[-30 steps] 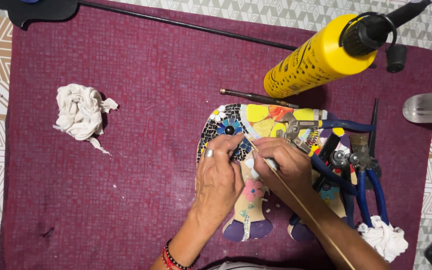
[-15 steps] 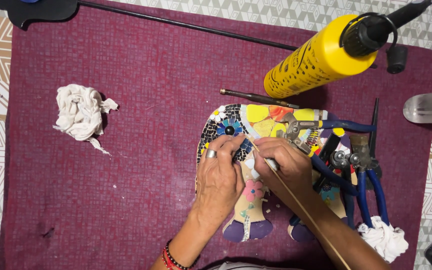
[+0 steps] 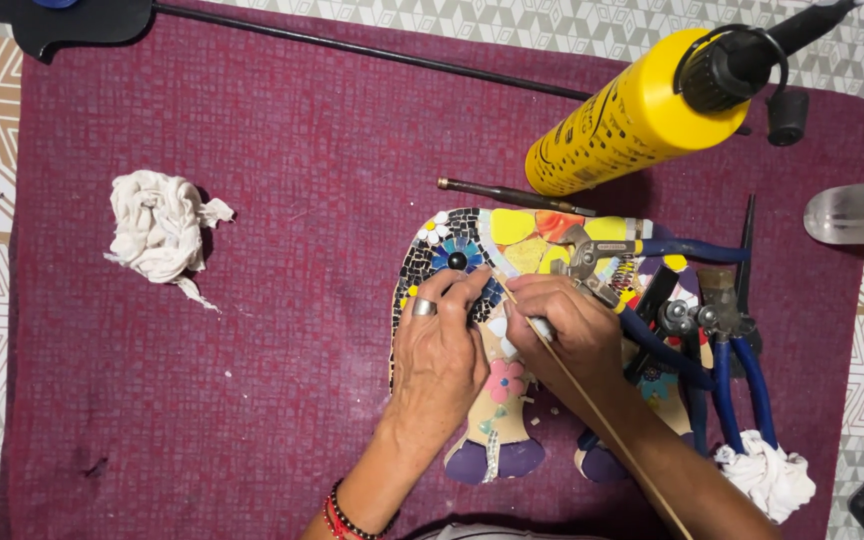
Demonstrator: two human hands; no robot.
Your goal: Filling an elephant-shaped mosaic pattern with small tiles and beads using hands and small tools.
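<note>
Left hand: the left hand [image 3: 439, 345] lies palm down on the mosaic figure [image 3: 512, 300], forearm coming up from the bottom edge; fingers curl loosely, tips pressed on the dark tiles beside the blue flower [image 3: 455, 258]. It grips nothing that shows; a ring sits on one finger, bead bracelets [image 3: 344, 515] at the wrist.
Right hand: the right hand [image 3: 567, 330] rests on the figure just beside the left, knuckles up, fingers closed round a thin wooden stick [image 3: 592, 400].
Stick: it runs slantwise from the tiles between the two hands down along the right forearm toward the bottom edge.
Mosaic figure: flat on the maroon mat [image 3: 302, 250], right of centre, partly covered by both hands; yellow and orange pieces at its top, purple feet at the bottom.
Pliers: blue-handled nippers [image 3: 722, 350] lie across the figure's right side, touching it.
Glue bottle: a yellow bottle [image 3: 642, 110] lies tilted above the figure, black nozzle to the upper right.
Rags: one white rag [image 3: 162, 230] well apart at left, another [image 3: 767, 475] at lower right by the plier handles.
</note>
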